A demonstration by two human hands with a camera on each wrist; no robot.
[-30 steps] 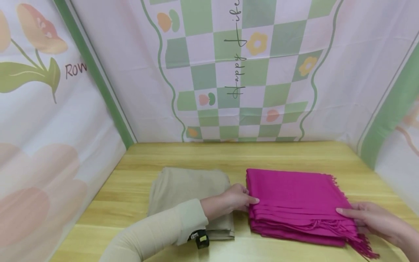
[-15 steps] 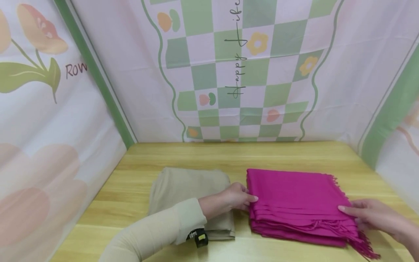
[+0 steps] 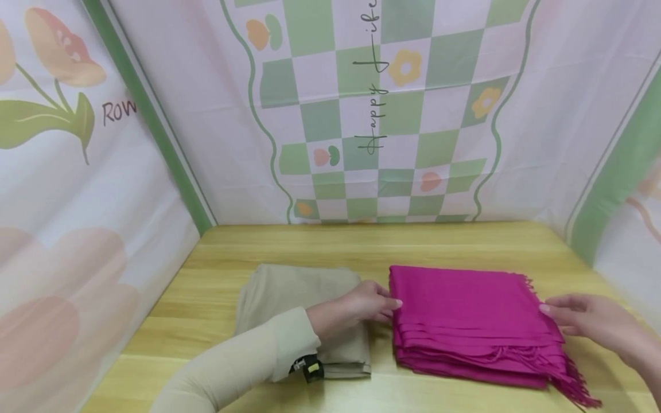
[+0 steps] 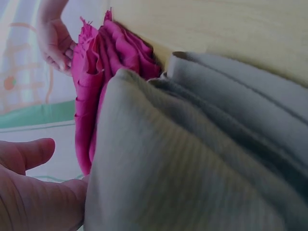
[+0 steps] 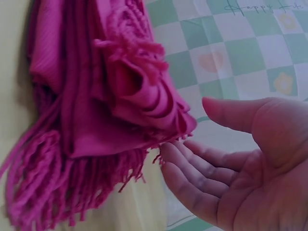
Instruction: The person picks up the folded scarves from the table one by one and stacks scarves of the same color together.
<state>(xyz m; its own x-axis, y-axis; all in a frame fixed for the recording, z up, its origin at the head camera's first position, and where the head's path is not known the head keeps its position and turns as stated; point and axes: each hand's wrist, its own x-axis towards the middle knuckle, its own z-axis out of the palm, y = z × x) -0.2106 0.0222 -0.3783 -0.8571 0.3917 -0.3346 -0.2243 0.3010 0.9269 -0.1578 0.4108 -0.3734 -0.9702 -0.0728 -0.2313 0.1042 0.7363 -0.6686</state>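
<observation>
A folded magenta scarf with fringed ends lies on the right half of the table. My left hand is at its left edge, the thumb touching the border. At the opposite edge, my right hand has its thumb near the fabric. In the right wrist view, that hand's loosely bent fingers touch or nearly touch the fringe, thumb apart. A folded beige cloth lies under and behind my left forearm. The left wrist view shows the left thumb raised, with the beige cloth hiding part of the hand.
The wooden table extends behind both folded pieces. Printed fabric walls enclose it at the back and sides. A black strap device sits on my left wrist.
My right hand has slid away from me along the scarf's right edge and slightly outward. The left hand has shifted slightly left and back. The scarf and beige cloth stay in place.
</observation>
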